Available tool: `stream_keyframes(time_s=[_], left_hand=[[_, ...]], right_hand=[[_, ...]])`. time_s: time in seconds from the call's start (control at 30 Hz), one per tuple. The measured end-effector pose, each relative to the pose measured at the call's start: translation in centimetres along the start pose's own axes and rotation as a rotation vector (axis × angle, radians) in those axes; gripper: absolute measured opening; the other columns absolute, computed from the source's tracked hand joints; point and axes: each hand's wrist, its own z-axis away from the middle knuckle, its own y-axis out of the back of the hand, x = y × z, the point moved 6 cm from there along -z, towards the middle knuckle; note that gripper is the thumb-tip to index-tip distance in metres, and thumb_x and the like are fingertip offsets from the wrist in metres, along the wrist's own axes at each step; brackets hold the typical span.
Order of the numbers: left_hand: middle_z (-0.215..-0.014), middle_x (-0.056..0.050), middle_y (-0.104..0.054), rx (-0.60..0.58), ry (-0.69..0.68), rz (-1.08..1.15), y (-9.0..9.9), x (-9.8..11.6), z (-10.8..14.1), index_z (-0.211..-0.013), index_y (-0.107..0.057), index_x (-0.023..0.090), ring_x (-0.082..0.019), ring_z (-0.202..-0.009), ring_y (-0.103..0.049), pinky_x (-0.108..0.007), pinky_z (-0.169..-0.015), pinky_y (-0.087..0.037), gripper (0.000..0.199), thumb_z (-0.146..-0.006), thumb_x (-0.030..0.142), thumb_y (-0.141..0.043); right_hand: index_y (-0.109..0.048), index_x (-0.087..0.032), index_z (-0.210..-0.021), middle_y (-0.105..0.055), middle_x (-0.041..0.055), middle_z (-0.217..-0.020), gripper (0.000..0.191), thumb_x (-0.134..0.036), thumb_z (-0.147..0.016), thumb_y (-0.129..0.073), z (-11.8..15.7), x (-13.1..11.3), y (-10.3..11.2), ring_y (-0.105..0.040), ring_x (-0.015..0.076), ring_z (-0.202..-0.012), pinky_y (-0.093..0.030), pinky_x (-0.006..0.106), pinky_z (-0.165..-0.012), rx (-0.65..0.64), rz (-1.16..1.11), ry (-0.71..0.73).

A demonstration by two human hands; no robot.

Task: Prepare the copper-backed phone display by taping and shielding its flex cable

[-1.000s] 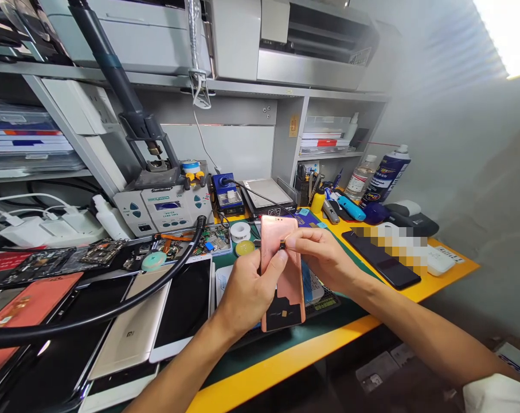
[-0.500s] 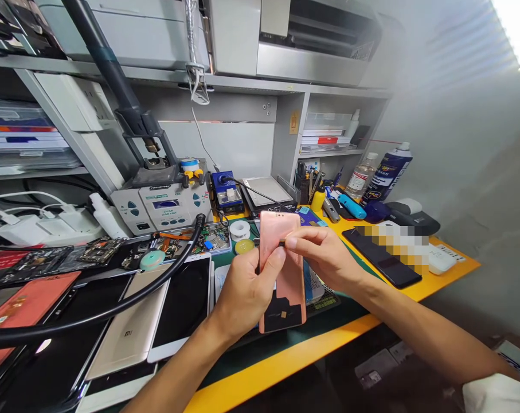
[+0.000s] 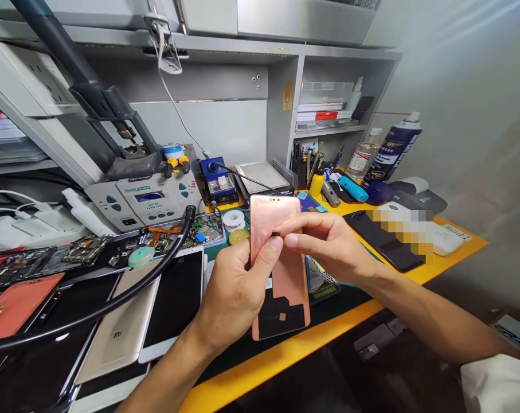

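A pinkish-copper phone panel (image 3: 292, 281) stands nearly upright above the table's front part, with a black patch and a small gold square on its lower end. My left hand (image 3: 242, 281) grips its left edge, thumb lying across the face. At the panel's upper middle is a small dark piece (image 3: 277, 233), just above the left thumb tip. My right hand (image 3: 328, 244) reaches in from the right, with its index finger over the panel beside the dark piece and its thumb slightly below. The two fingertips are a little apart, and nothing clear shows between them.
Several phones, including a gold one (image 3: 117, 327) and a white-framed one (image 3: 174, 304), lie at left under a black hose (image 3: 113, 310). Behind stand a grey control station (image 3: 150, 198) and a blue one (image 3: 219, 180). At right are a black phone (image 3: 382, 241), bottles and a spray can (image 3: 393, 149).
The view has shifted, and the panel and both hands appear slightly farther left. My right index finger has stretched out and its fingertip has parted from the thumb.
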Motion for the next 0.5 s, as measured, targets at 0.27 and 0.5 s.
stream_keyframes(time_s=[0.27,0.5], left_hand=[[-0.059,0.0,-0.055,0.145,0.045,0.099,1.6,0.5,0.0,-0.07,-0.061,0.018,-0.014,-0.057,-0.05,-0.025,-0.051,-0.039,0.039,-0.086,0.053,-0.058],[-0.062,0.001,-0.056,0.173,-0.028,0.09,2.2,0.9,-0.7,-0.069,-0.058,0.017,-0.012,-0.058,-0.051,-0.023,-0.052,-0.04,0.037,-0.089,0.048,-0.057]], right_hand=[[-0.055,-0.035,-0.135,-0.065,0.0036,-0.113,0.061,-0.027,-0.079,-0.078,0.2,-1.0,0.2,-0.062,0.016,-0.074,-0.053,0.028,-0.059,0.137,0.04,0.078],[-0.058,-0.019,-0.07,-0.056,-0.0013,-0.057,0.036,-0.048,-0.09,-0.061,0.3,1.0,-2.2,-0.053,0.0126,-0.046,-0.043,0.025,-0.046,-0.129,0.145,-0.103]])
